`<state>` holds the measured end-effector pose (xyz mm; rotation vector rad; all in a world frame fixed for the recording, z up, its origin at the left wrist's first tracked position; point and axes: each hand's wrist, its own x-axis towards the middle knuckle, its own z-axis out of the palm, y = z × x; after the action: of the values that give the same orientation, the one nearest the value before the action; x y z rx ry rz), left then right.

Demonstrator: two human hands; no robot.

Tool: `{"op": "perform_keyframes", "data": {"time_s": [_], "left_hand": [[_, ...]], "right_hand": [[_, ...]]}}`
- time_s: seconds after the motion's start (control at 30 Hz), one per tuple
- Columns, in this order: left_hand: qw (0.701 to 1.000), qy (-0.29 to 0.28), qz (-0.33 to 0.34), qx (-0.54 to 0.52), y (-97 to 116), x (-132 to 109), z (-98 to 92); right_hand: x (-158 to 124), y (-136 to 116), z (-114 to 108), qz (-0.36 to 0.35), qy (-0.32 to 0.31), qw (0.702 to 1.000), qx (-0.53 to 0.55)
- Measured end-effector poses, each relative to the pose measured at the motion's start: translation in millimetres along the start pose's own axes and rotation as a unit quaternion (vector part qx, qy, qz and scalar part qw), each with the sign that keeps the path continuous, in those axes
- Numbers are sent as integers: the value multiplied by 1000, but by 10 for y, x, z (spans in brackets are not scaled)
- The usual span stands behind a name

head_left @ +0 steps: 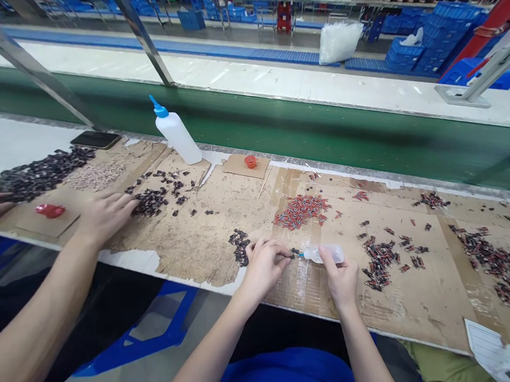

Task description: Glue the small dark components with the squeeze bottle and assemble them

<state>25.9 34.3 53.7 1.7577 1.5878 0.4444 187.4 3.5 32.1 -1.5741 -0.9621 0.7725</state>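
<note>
My left hand [267, 265] pinches a small black part [294, 251] between its fingertips, just right of a small pile of black parts [240, 246]. In my right hand [342, 275] is a small translucent bottle [324, 254], tilted sideways, its thin blue tip pointing left and meeting the black part. Above the hands lies a heap of red parts [301, 211]. To the right of my right hand are scattered red-and-black pieces [379, 260].
Another person's hands work at the left, one by a black pile [150, 202]. A large white bottle [179, 137] stands behind, left of a red cap [250, 161] on cardboard. More red-and-black pieces [494, 263] lie far right. A green panel [276, 127] edges the table's back.
</note>
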Motion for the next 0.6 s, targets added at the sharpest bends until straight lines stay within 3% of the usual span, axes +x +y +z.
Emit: {"op": "perform_keyframes", "data": {"time_s": [0.27,0.47,0.6], "left_hand": [[999,20,24,-12,-77,15,52],[998,33,50,-17,-147,28,87],[998,30,42,-23,-118,16,79]], "right_hand": [[5,5,2,-5,-38,999,-3],[17,9,-15,33,-6,999,17],[68,29,-179,50,36,998,14]]}}
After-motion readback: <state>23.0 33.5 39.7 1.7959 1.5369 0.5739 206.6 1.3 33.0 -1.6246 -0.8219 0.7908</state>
